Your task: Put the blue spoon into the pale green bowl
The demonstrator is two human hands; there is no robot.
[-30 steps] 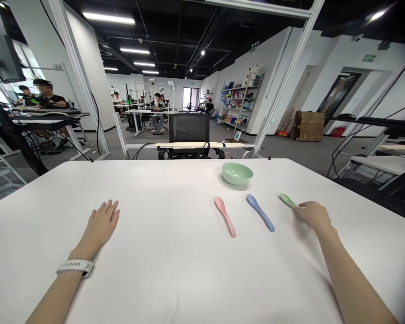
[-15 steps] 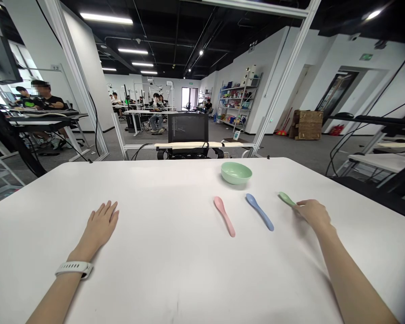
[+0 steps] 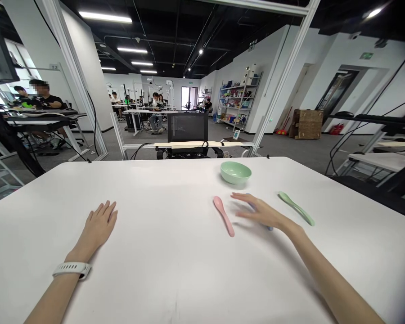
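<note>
The right hand (image 3: 261,212) is held open over a blue plastic spoon (image 3: 269,228), fingers loosely spread; the left hand (image 3: 99,224) is laid flat on the white table (image 3: 155,189), fingers slightly spread.

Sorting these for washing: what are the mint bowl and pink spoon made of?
The mint-green bowl looks like molded plastic: opaque, matte sheen, no glassy glare. The pink spoon looks like the same plastic, satin with thick rounded edges. Ceramic can't be ruled out.
</note>
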